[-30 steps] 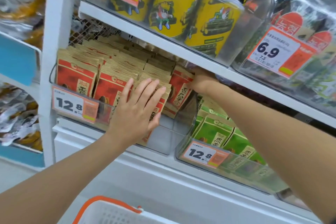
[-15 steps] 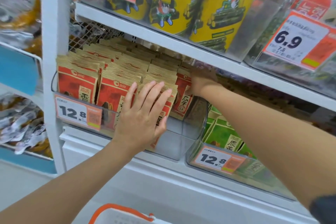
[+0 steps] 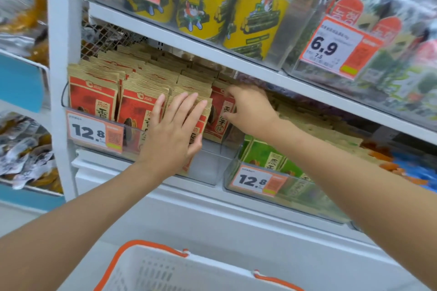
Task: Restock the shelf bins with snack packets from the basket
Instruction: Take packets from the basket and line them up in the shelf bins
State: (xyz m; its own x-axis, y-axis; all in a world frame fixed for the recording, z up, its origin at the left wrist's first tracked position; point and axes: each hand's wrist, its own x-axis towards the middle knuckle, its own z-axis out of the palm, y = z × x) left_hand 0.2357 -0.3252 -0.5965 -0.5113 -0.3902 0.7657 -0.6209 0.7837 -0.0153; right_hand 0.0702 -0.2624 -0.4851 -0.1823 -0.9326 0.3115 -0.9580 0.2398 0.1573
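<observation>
A clear shelf bin (image 3: pixel 206 166) holds rows of red and tan snack packets (image 3: pixel 94 98) standing upright. My left hand (image 3: pixel 172 136) presses flat, fingers straight, against the front packets in the middle of the bin. At the bin's right end stands another red packet (image 3: pixel 218 114), and my right hand (image 3: pixel 251 111) grips it with curled fingers over the top edge and the thumb on its face. The white basket with an orange rim (image 3: pixel 151 267) sits below at the bottom edge; its contents are hidden.
A second clear bin (image 3: pixel 305 196) to the right holds green packets (image 3: pixel 264 155). The shelf above (image 3: pixel 236 64) carries yellow cans (image 3: pixel 255 14) and wrapped seaweed packs. Price tags reading 12.8 (image 3: pixel 94 131) hang on the bin fronts. A white upright post (image 3: pixel 62 78) stands at the left.
My right hand has come forward from under the upper shelf and now grips the rightmost red packet. My left hand stays pressed on the front packets. The view has tipped down, showing more of the basket.
</observation>
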